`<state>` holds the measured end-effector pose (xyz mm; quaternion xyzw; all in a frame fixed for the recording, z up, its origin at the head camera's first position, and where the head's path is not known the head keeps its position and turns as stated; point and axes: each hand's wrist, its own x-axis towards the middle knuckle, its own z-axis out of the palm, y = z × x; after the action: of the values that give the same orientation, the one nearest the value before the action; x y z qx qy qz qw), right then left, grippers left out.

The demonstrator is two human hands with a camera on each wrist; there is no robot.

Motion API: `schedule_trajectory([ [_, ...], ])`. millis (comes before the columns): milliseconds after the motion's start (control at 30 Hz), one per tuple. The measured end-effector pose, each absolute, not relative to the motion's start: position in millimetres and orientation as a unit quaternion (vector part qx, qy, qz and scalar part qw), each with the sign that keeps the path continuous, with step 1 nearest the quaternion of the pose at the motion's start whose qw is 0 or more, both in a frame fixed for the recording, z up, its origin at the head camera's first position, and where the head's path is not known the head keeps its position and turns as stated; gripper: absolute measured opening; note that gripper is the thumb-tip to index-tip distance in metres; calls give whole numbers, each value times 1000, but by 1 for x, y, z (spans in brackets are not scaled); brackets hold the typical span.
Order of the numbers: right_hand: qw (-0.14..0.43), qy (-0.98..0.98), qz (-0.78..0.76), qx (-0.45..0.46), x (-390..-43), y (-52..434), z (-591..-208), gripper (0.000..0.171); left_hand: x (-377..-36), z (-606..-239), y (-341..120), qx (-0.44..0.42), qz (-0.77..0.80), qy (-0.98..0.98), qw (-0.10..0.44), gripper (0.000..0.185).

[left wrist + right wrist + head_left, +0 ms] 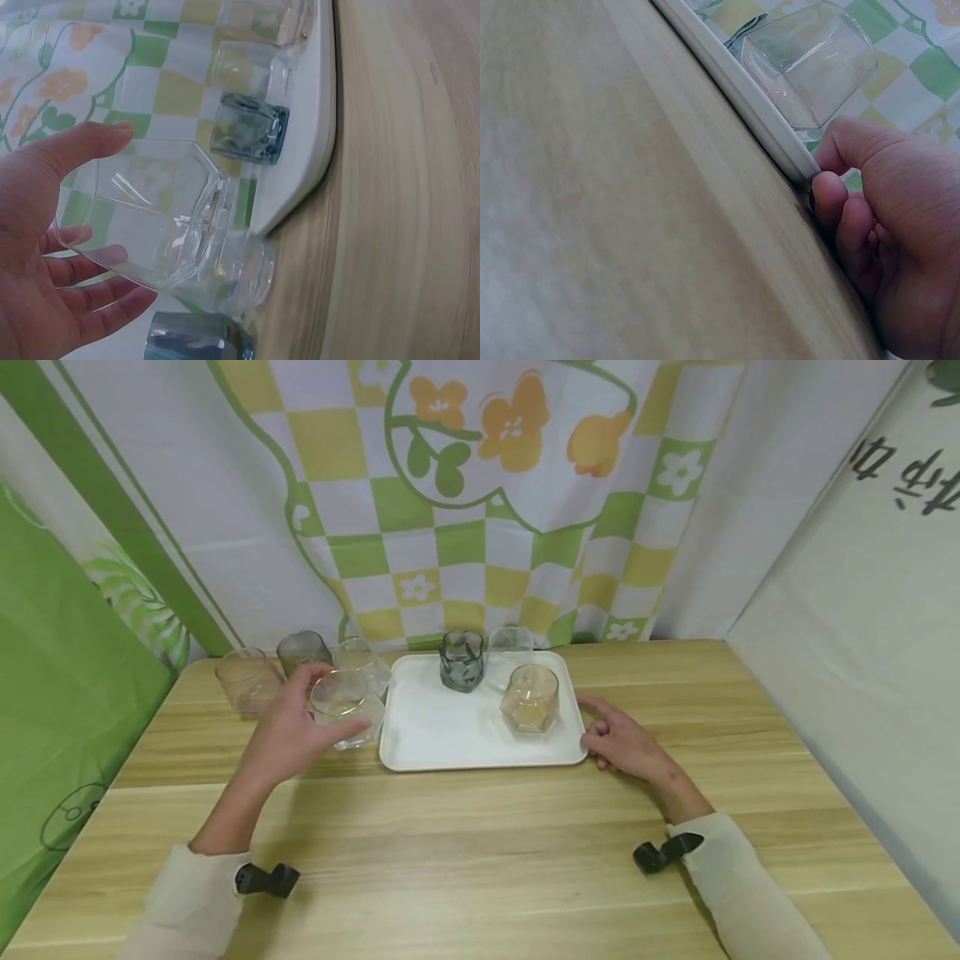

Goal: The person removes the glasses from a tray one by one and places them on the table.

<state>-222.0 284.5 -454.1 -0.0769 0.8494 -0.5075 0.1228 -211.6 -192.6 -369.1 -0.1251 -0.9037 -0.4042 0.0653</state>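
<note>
My left hand point(288, 727) grips a clear drinking glass point(154, 206) with a faceted base, thumb on one side and fingers on the other, just left of the white tray point(450, 739). In the left wrist view the glass is tilted, its base toward the tray side. At the tray's right edge, my right hand point(626, 745) holds the rim near the front corner between thumb and curled fingers. On the tray stand a blue-grey glass point(461, 664), an amber glass point(531, 700) and a clear glass point(504, 653) partly behind the amber one.
Left of the tray stand a pinkish glass point(247, 681), a smoky grey glass point(302, 649) and another clear glass point(360, 653), partly hidden by the held one. A checked, flowered curtain point(420, 552) hangs behind the wooden table point(480, 860). A white panel point(885, 635) borders the right side.
</note>
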Motion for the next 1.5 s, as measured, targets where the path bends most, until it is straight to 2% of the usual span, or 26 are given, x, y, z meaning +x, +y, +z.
schedule_trajectory([
  [200, 126, 851, -505, -74, -223, 284, -455, 76, -211, -367, -207, -103, -394, -912, 56, 91],
  [667, 125, 848, -509, -75, -223, 284, -452, 77, -215, -368, -239, -75, -394, -912, 81, 96],
  [1133, 122, 853, -501, -80, -224, 286, -455, 75, -216, -372, -270, -47, -397, -912, 88, 88],
  [1500, 122, 853, -502, -78, -225, 286, -455, 76, -213, -379, -286, -10, -395, -916, 73, 95],
])
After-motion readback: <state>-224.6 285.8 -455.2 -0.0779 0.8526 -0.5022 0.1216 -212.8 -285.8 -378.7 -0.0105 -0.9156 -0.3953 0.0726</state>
